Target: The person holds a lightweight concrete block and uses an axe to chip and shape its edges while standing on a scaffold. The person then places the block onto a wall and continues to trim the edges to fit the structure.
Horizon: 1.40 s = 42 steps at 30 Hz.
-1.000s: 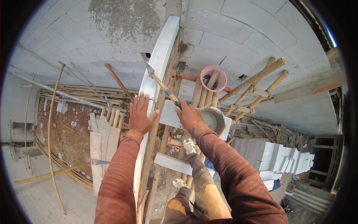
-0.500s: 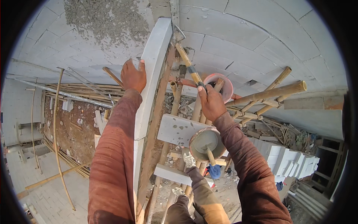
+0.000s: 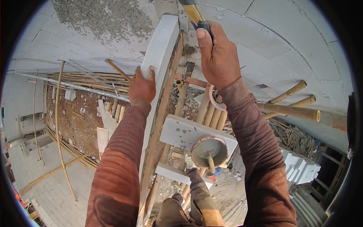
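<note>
My left hand grips the left edge of a long white block, its thumb on the top face. The block lies along the wall top, above a rough brown timber edge. My right hand is raised to the right of the block's far end. It is closed round the black grip of a hatchet with a yellow handle; the head is cut off by the upper edge. Below, a round bucket of grey mix holds a wooden-handled trowel.
The bucket stands on a white spotted slab laid over bamboo poles. A pinkish tub is partly behind my right arm. Bamboo ends jut out at right. White blocks are stacked low right; my legs stand below.
My right hand has lifted the hatchet up and away, so its head has left the view. My left hand has come a little nearer along the block.
</note>
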Each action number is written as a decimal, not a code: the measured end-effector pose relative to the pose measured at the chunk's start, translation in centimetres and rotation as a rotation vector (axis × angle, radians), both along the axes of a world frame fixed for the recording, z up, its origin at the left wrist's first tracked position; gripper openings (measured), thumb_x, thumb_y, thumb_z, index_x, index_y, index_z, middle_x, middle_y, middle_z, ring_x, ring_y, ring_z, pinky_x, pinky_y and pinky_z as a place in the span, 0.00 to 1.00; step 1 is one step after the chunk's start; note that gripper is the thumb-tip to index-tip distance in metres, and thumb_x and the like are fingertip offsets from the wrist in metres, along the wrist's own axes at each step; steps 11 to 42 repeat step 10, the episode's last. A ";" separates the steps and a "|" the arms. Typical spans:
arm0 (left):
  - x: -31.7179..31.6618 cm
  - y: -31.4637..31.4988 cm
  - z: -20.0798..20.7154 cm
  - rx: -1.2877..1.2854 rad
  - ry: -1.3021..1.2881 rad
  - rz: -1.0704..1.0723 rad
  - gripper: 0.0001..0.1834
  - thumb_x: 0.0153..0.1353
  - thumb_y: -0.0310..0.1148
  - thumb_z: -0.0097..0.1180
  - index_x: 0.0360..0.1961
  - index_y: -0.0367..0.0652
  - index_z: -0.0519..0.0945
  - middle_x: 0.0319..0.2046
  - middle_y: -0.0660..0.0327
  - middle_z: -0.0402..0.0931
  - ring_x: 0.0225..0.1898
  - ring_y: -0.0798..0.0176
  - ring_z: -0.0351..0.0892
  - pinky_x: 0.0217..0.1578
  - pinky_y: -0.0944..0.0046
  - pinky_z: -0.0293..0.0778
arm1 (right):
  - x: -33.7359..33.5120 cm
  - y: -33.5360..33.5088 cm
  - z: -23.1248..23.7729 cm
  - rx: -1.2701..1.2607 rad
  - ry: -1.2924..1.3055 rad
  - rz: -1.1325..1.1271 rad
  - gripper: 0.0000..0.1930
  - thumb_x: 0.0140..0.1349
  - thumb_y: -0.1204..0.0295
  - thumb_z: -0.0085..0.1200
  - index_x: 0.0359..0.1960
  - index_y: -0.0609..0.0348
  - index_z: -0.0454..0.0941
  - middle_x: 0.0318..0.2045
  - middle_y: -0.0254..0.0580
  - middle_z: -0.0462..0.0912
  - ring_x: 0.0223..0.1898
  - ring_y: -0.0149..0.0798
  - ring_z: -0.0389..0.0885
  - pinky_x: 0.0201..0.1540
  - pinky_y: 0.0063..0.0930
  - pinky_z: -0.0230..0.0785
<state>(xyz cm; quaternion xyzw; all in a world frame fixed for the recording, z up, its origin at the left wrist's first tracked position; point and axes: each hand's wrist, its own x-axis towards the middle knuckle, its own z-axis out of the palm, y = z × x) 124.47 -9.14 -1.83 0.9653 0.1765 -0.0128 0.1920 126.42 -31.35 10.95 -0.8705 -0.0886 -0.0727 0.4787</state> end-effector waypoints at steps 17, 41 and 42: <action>0.4 -0.6 -0.1 -0.017 -0.005 0.003 0.36 0.69 0.60 0.42 0.66 0.42 0.65 0.55 0.44 0.75 0.52 0.39 0.79 0.51 0.45 0.75 | 3.4 -1.8 -9.2 -0.553 0.426 0.119 0.22 0.73 0.52 0.39 0.57 0.56 0.66 0.44 0.59 0.83 0.46 0.64 0.81 0.50 0.55 0.72; 0.4 -0.6 -0.1 -0.017 -0.005 0.003 0.36 0.69 0.60 0.42 0.66 0.42 0.65 0.55 0.44 0.75 0.52 0.39 0.79 0.51 0.45 0.75 | 3.4 -1.8 -9.2 -0.553 0.426 0.119 0.22 0.73 0.52 0.39 0.57 0.56 0.66 0.44 0.59 0.83 0.46 0.64 0.81 0.50 0.55 0.72; 0.4 -0.6 -0.1 -0.017 -0.005 0.003 0.36 0.69 0.60 0.42 0.66 0.42 0.65 0.55 0.44 0.75 0.52 0.39 0.79 0.51 0.45 0.75 | 3.4 -1.8 -9.2 -0.553 0.426 0.119 0.22 0.73 0.52 0.39 0.57 0.56 0.66 0.44 0.59 0.83 0.46 0.64 0.81 0.50 0.55 0.72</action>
